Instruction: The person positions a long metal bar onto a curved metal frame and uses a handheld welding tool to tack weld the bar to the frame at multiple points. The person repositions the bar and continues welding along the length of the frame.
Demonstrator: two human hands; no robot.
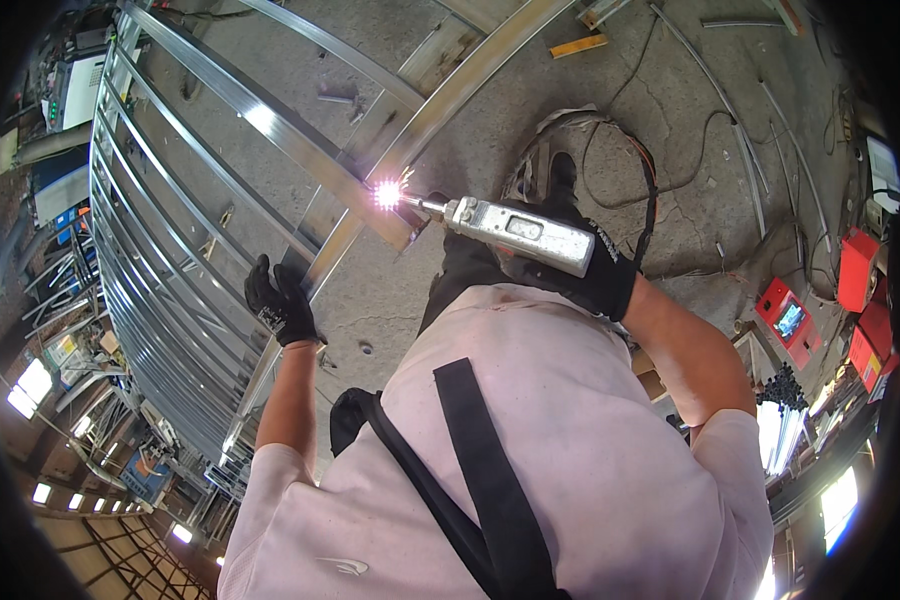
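Nearest, a pale pink shirt [550,430] fills the lower part of the view, crossed by a black strap [490,460]. The two hands are well apart, both in black gloves. The right hand [608,278] is closed around the rear of a silver handheld welding gun [568,245], though most of its fingers are hidden beneath the gun's body. The gun lies just ahead of this hand and points leftward, its slim nozzle [428,205] ending at a bright pinkish-white glow [387,195]. The glow sits where a square metal tube [300,140] meets a long metal rail [460,85], ahead of and between the hands. The left hand [282,302] is at the near stretch of that rail, fingers spread and not wrapped around anything; whether it presses on the metal cannot be told. Beyond it, a row of slim metal bars [175,185] curves away to the left. Past the gun, a dark shoe [562,172] stands on the concrete floor [690,215], near a looped cable [653,185]. Farther off lie a yellow-orange bar [578,46], thin metal lengths [708,80] and, to the right, a red case [857,268].
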